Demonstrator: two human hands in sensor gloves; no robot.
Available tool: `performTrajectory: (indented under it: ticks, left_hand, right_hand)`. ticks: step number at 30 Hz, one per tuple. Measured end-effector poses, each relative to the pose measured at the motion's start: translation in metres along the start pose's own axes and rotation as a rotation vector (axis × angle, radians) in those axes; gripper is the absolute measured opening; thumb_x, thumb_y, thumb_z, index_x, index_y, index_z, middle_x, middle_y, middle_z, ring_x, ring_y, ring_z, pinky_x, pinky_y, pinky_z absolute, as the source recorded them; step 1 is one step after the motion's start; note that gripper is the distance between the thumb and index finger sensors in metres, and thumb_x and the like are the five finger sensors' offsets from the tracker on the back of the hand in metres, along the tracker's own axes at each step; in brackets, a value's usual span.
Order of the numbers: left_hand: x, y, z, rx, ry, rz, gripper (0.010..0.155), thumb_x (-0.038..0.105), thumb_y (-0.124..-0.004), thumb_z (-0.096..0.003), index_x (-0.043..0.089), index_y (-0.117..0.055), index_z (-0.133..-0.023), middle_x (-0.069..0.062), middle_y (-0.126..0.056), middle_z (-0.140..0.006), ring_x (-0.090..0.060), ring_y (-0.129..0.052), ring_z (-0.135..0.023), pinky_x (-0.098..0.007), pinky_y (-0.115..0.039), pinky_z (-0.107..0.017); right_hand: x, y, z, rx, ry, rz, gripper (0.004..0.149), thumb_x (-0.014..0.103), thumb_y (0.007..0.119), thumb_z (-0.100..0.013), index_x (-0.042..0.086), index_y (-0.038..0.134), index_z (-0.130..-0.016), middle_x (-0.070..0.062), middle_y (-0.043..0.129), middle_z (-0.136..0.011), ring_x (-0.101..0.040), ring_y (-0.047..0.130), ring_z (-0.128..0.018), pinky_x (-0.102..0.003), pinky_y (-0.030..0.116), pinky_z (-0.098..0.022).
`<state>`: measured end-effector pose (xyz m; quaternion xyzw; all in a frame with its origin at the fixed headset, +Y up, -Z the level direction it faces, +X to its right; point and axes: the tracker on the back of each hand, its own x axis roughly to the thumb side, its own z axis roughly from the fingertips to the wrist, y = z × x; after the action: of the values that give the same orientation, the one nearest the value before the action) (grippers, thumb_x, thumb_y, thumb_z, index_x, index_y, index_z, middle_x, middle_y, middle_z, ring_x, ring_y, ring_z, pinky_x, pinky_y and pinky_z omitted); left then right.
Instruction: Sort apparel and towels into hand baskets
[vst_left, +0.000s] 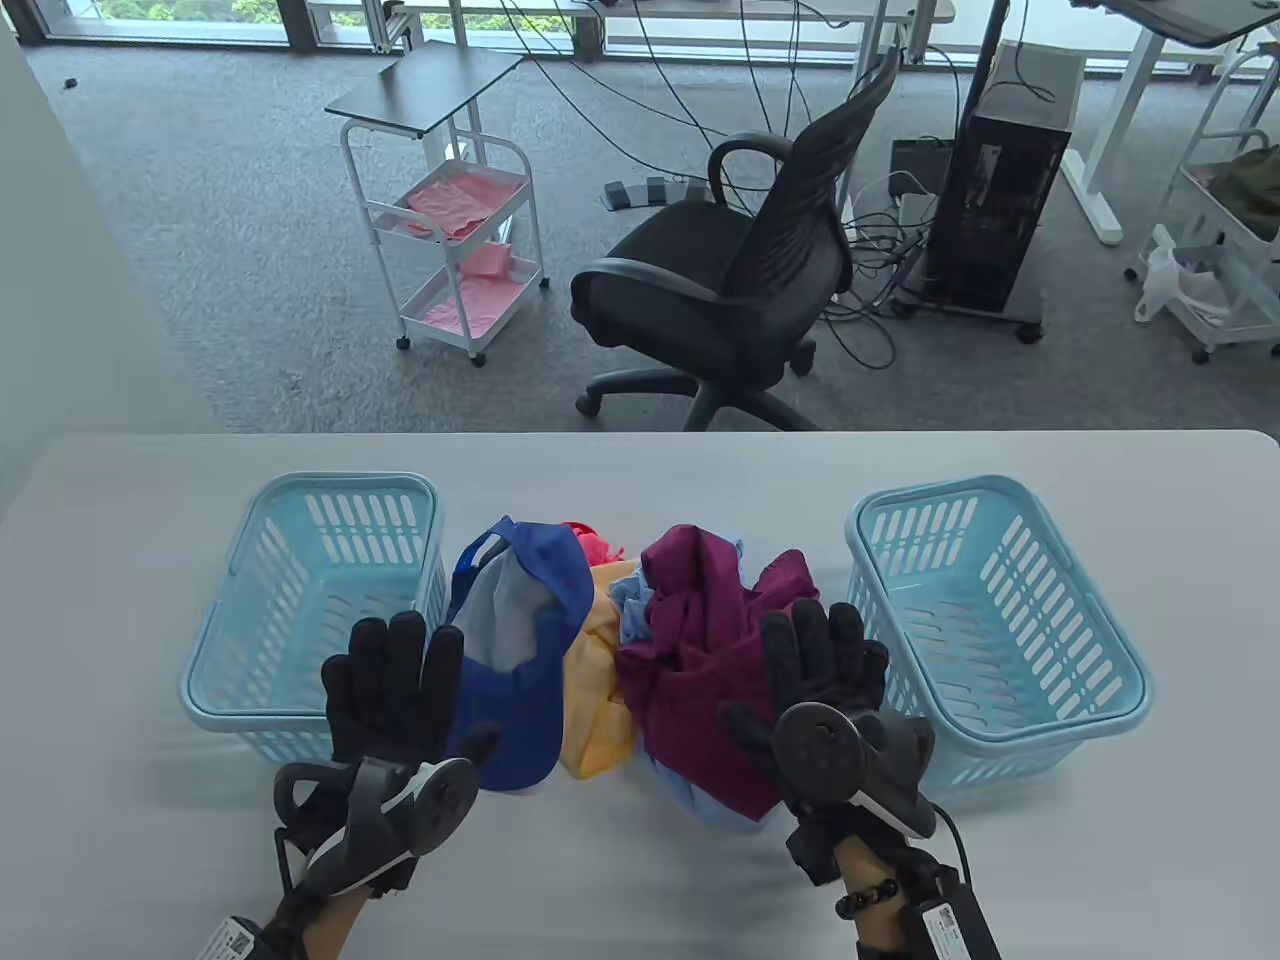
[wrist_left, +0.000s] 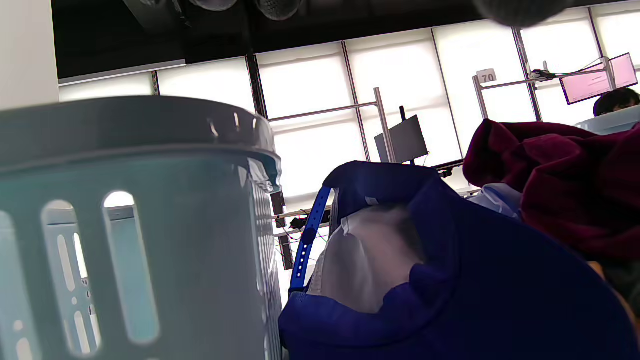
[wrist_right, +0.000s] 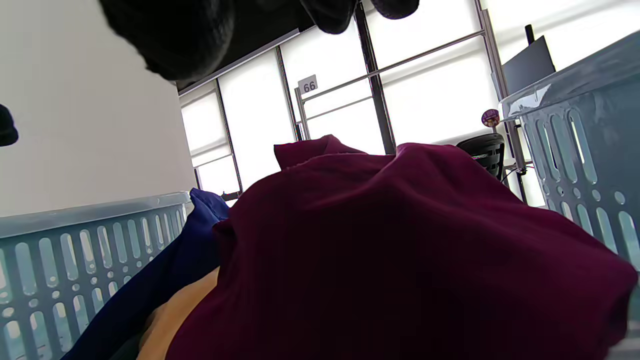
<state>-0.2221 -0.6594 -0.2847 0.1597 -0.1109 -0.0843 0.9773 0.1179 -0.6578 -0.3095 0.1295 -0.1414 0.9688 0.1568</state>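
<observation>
Hovering over the worktop (vst_left: 640, 880), both my hands were spread flat, gripping nothing: left hand (vst_left: 395, 690) by the royal-blue cap (vst_left: 530, 620), right hand (vst_left: 825, 670) over the maroon garment (vst_left: 700, 640), between two light-blue slotted plastic baskets (vst_left: 260, 640).

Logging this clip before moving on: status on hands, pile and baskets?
Left hand and right hand open, holding nothing. Clothes pile unsorted between left basket and right basket, both empty. Nothing blocking.

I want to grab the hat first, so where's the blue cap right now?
In the table view the blue cap lies upside down at the pile's left edge, right of the left basket, beside the left hand.
</observation>
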Motion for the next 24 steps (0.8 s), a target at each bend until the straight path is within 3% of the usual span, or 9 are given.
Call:
performTrajectory:
  ticks: [24]
  left_hand:
    - [0.0025, -0.0002, 0.0012, 0.007, -0.002, 0.021, 0.089, 0.066, -0.055, -0.053, 0.015, -0.024, -0.118, -0.027, -0.03, -0.123, -0.058, -0.039, -0.112, -0.071, -0.043, -0.077]
  right_hand:
    - [-0.0015, -0.001, 0.0011, -0.012, 0.011, -0.015, 0.086, 0.05, 0.075, -0.051, 0.001, 0.04, -0.112, -0.035, 0.028, -0.113, -0.064, 0.024, -0.099, -0.079, 0.03, -0.068]
